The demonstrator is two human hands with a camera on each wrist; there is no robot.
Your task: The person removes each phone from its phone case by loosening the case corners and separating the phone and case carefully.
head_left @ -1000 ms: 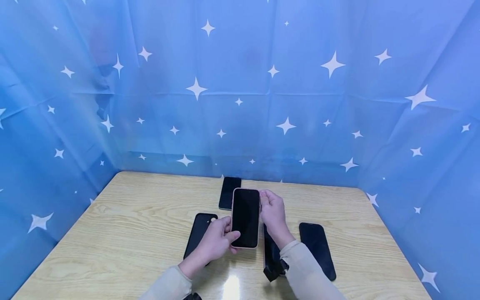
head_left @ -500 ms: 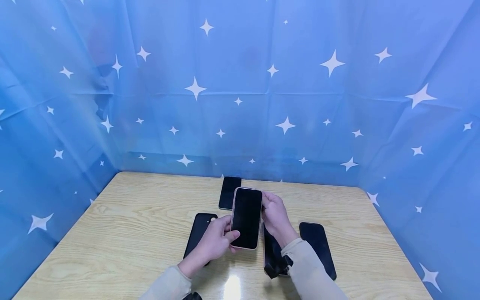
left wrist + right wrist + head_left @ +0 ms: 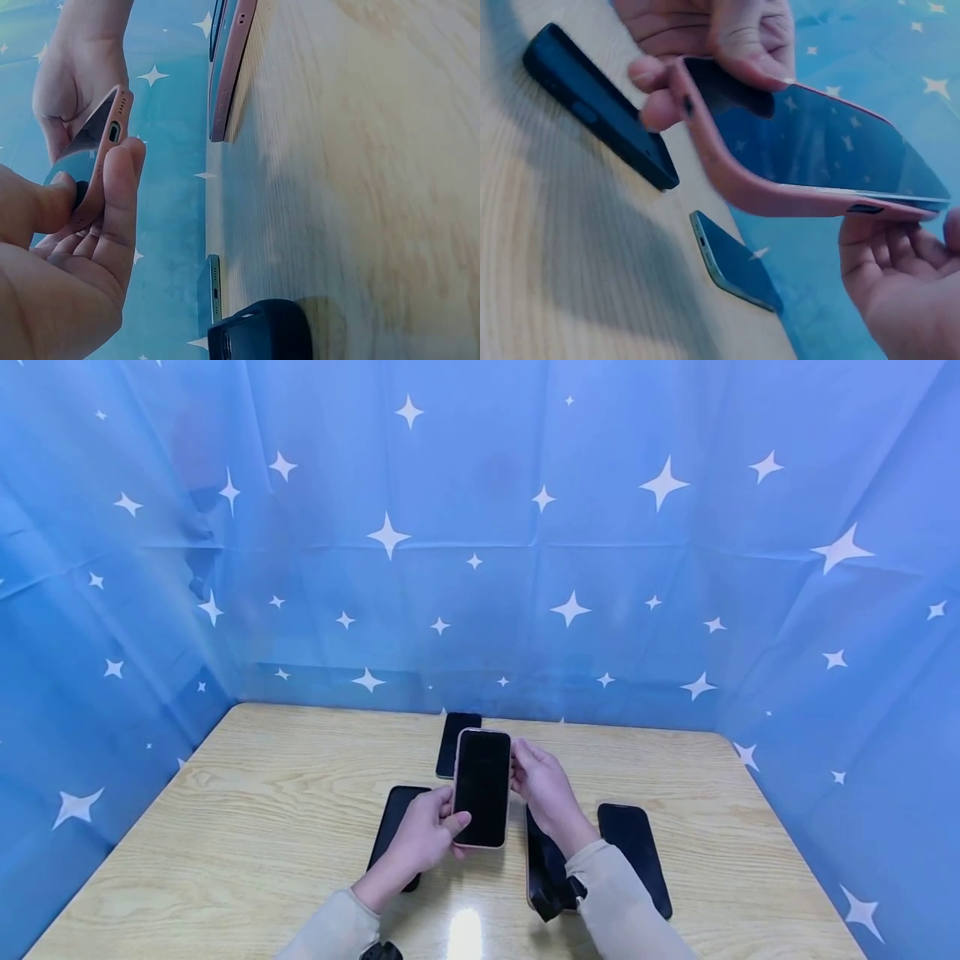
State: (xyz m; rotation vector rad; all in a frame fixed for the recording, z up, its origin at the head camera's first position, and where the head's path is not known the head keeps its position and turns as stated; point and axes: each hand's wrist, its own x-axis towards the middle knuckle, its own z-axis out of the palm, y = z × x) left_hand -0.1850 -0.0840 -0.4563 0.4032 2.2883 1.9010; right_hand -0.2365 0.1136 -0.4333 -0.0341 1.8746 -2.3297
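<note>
A dark-screened phone [image 3: 482,789] in a pink case [image 3: 780,201] is held up above the table, screen toward the head camera. My left hand [image 3: 426,833] grips its lower left corner, thumb over the screen and fingers behind the case. At its upper right edge is my right hand [image 3: 546,785], with curled fingers against the underside of the case in the right wrist view and the thumb by the corner. Near that end, a thin bright phone edge shows along the case rim. The case's charging-port opening shows in the left wrist view.
A black phone case [image 3: 390,831] lies left, partly behind my left hand. A light-edged phone [image 3: 455,742] lies at the back. Under my right wrist is another phone [image 3: 543,852], pink-edged in the left wrist view; a dark phone [image 3: 636,858] lies right on the wooden table [image 3: 247,827].
The held phone has shifted slightly right, then left and a little up. My right thumb and fingers have changed position along its upper right edge. My left hand keeps its grip.
</note>
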